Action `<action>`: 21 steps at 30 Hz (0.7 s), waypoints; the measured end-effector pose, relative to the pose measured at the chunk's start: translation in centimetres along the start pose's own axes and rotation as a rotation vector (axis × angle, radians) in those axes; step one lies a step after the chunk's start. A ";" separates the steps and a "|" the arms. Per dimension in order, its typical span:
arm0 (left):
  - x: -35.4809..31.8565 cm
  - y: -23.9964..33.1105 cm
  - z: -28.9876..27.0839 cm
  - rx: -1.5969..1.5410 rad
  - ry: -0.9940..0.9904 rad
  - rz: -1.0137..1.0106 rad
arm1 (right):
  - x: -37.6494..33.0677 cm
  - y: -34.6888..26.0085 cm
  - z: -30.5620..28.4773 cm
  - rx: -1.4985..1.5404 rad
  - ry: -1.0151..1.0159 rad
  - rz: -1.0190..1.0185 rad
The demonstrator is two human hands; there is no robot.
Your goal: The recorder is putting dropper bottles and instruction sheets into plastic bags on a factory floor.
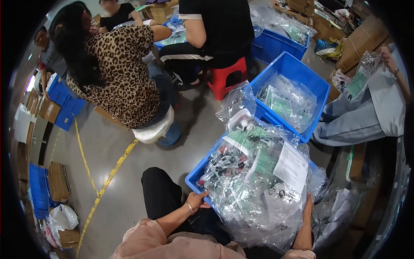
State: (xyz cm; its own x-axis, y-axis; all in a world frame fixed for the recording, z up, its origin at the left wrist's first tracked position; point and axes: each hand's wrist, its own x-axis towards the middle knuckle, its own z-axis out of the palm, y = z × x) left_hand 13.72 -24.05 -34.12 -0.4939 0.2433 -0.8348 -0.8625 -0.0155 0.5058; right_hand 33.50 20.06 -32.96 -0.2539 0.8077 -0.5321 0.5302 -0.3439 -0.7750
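In front of me a blue plastic bin (195,176) is heaped above its rim with clear plastic bags (254,194). Through the film show green cards, small red and black parts and a white printed sheet (291,167). My left hand (197,201) has its fingers closed around the bin's near left edge. On the right side, my right hand (308,205) presses along the heap's edge, its fingers partly covered by the bags; whether it grips the bin there I cannot tell.
A second blue bin (286,60) with more bagged goods adjoins the far side. A person in grey trousers holds a bag (360,84) at right. Another sits on a white-covered stool (153,129); a red stool (226,77) stands farther off. Cartons (60,181) line the left.
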 end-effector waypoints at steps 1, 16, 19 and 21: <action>-0.1 0.2 -0.1 0.008 0.007 0.004 | 0.1 -0.2 0.1 0.048 -0.032 -0.011; 7.6 10.1 -9.7 0.083 0.289 0.045 | 1.8 -4.1 14.5 0.271 -0.343 -0.042; 9.1 11.5 -13.3 0.006 0.268 0.016 | 0.8 -6.1 17.8 0.216 -0.469 -0.065; 9.4 12.1 -13.8 0.056 0.262 0.016 | 1.4 -6.6 18.1 0.184 -0.524 -0.006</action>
State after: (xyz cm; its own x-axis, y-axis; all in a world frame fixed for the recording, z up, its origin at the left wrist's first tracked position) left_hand -2.89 -35.34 -38.88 -0.5252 -0.0164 -0.8508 -0.8507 0.0382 0.5243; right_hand 15.01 14.80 -34.76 -0.6498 0.4799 -0.5894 0.3891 -0.4560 -0.8004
